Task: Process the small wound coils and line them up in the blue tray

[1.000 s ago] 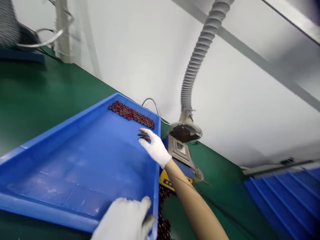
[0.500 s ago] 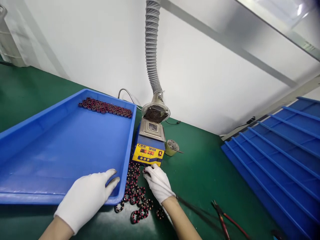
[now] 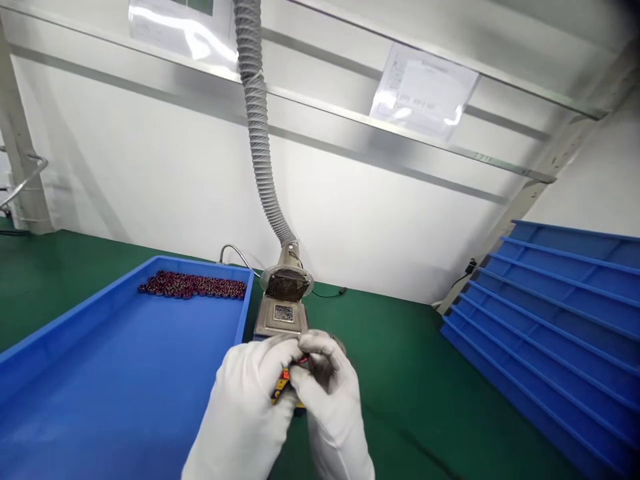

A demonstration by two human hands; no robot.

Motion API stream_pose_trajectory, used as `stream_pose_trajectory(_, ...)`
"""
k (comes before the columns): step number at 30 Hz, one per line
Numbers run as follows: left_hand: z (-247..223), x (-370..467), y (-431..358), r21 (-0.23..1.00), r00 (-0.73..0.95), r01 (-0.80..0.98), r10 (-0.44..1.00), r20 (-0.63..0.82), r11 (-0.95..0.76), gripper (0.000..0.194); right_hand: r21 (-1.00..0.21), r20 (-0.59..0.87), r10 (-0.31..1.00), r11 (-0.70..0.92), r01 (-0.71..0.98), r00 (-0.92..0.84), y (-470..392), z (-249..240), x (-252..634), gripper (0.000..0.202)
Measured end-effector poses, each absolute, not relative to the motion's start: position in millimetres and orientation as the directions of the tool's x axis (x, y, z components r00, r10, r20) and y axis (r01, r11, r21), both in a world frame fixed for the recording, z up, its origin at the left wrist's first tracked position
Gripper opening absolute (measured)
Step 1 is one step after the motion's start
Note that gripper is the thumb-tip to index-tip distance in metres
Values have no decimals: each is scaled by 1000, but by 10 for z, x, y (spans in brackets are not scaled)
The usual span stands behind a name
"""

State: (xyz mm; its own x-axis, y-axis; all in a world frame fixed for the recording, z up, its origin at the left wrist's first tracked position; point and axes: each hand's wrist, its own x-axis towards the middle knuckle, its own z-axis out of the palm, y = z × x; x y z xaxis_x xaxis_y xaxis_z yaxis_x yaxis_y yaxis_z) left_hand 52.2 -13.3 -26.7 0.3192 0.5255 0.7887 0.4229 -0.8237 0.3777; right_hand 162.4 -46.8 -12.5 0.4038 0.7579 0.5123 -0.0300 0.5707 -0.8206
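Observation:
My two white-gloved hands meet in front of a small bench unit (image 3: 283,313) with a metal top and red digits on a yellow front. My left hand (image 3: 255,393) and my right hand (image 3: 327,393) both have their fingers pinched together, tip to tip. Between them shows a sliver of a small black-and-red ring (image 3: 303,360); the fingers cover most of it. Many similar dark rings (image 3: 193,285) sit packed in rows at the far end of the blue tray (image 3: 125,373), left of my hands.
A grey ribbed hose (image 3: 257,120) drops to a round metal hood (image 3: 287,281) behind the unit. Stacked blue trays (image 3: 550,333) lean at the right. The green table (image 3: 410,373) runs back to a white wall, with papers on a rail above.
My right hand has lifted from the loose rings by the unit, and my left has left the tray's edge; both now meet over a ring. The view has tilted up.

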Motion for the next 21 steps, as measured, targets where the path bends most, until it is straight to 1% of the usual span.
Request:
stream_pose_trajectory(2, -297, 527, -108, 373, 308, 352, 483, 820, -858, 35, -794, 553, 743, 608, -33, 378, -477, -120, 1696, 20)
stream_pose_trajectory(5, -318, 480, -58, 461, 372, 251, 525, 766, -851, 34, -813, 555, 800, 579, -51, 229, -500, -146, 1868, 21)
stream_pose_trajectory(7, -333, 451, -28, 503, 435, 216, 544, 718, -837, 34, -843, 531, 834, 538, 1, 151, -520, -163, 1942, 19)
stream_pose_trajectory(8, -342, 444, -18, 501, 465, 203, 533, 707, -841, 32, -849, 526, 840, 526, 39, 134, -528, -169, 1952, 16)
stream_pose_trajectory(10, -359, 446, -7, 455, 484, 188, 486, 728, -870, 26, -840, 542, 823, 537, 77, 169, -532, -180, 1924, 7)
stream_pose_trajectory(11, -365, 455, -6, 424, 483, 196, 463, 743, -884, 23, -840, 539, 816, 540, 56, 209, -528, -185, 1896, 2)
stream_pose_trajectory(12, -368, 466, -9, 398, 480, 207, 448, 754, -894, 21, -842, 521, 815, 540, -5, 254, -523, -192, 1866, 5)
stream_pose_trajectory(14, -361, 487, -19, 361, 463, 231, 429, 776, -903, 19, -820, 443, 830, 528, -222, 339, -514, -204, 1825, 10)
stream_pose_trajectory(15, -352, 492, -26, 348, 451, 238, 420, 787, -907, 19, -786, 400, 838, 522, -331, 371, -513, -208, 1818, 11)
stream_pose_trajectory(16, -342, 492, -33, 334, 437, 244, 411, 800, -910, 20, -750, 371, 840, 522, -405, 395, -516, -210, 1817, 11)
stream_pose_trajectory(17, -332, 486, -41, 316, 412, 252, 397, 821, -915, 20, -725, 360, 832, 535, -435, 423, -522, -210, 1818, 11)
stream_pose_trajectory(18, -322, 477, -50, 296, 389, 270, 385, 837, -916, 20, -730, 351, 824, 538, -421, 445, -530, -206, 1815, 9)
stream_pose_trajectory(19, -314, 466, -59, 273, 371, 293, 372, 851, -916, 20, -762, 340, 825, 523, -382, 451, -540, -200, 1804, 7)
stream_pose_trajectory(20, -306, 455, -69, 255, 357, 321, 366, 860, -912, 19, -805, 319, 840, 485, -342, 440, -548, -192, 1784, 7)
stream_pose_trajectory(21, -299, 446, -80, 242, 347, 353, 367, 863, -904, 19, -841, 288, 865, 434, -324, 411, -554, -183, 1755, 12)
